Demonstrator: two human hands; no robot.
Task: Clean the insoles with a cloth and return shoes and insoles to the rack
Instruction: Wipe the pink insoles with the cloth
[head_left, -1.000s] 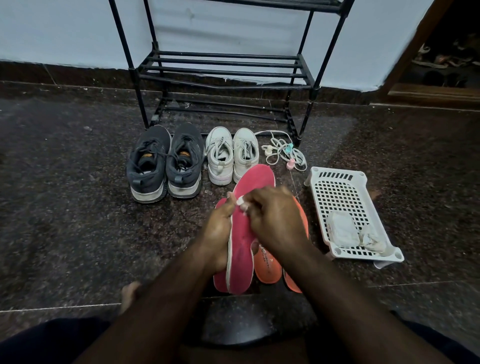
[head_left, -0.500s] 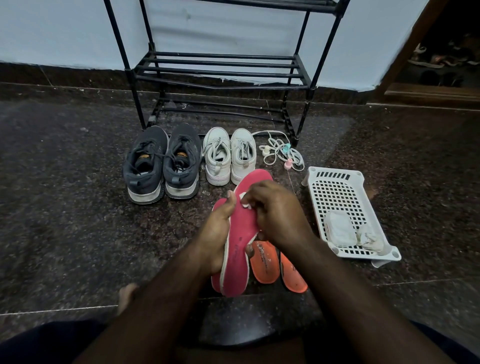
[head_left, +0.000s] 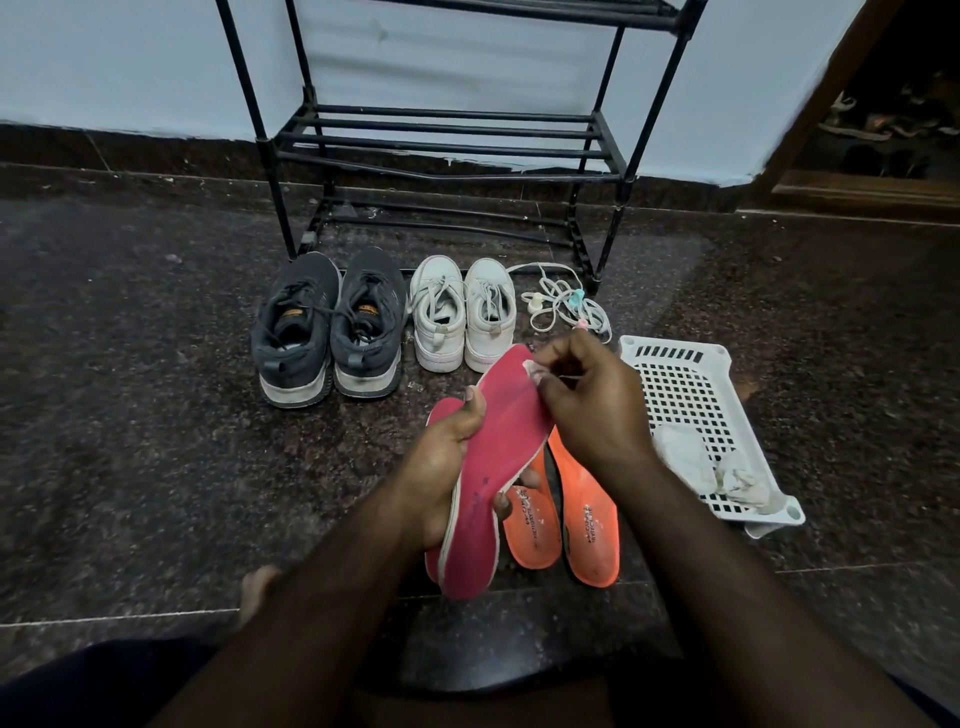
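The left hand (head_left: 447, 462) grips a pink foam insole with a pale rim (head_left: 498, 467) at mid-length, thumb across the top face and fingers curled beneath, holding it clear of the floor with the toe end tilted away from the person. The right hand (head_left: 592, 410) pinches a small white cloth wad (head_left: 533, 370) between thumb and curled fingers and presses it against the toe end of this insole.

Directly under the held insole, a second pink insole (head_left: 441, 415) lies on the dark speckled stone floor (head_left: 156, 441) (only its toe edge and part of its heel edge show). Just to the right, two orange moulded insoles with printed lettering (head_left: 589, 525) lie side by side, heels toward the person.

Beyond the insoles stand a pair of dark grey lace-up trainers (head_left: 330, 327) and, to their right, a pair of white lace-up trainers (head_left: 462, 312), all with heels toward the person. A loose bundle of white laces with small coloured clips (head_left: 563, 304) lies just right of the white pair.

On the right, a white perforated plastic tray (head_left: 675, 384) rests on the floor and holds crumpled white cloths (head_left: 711, 467) at its near end.

A black metal tube shoe rack (head_left: 441, 140) stands behind the shoes, against a pale blue wall (head_left: 130, 62).
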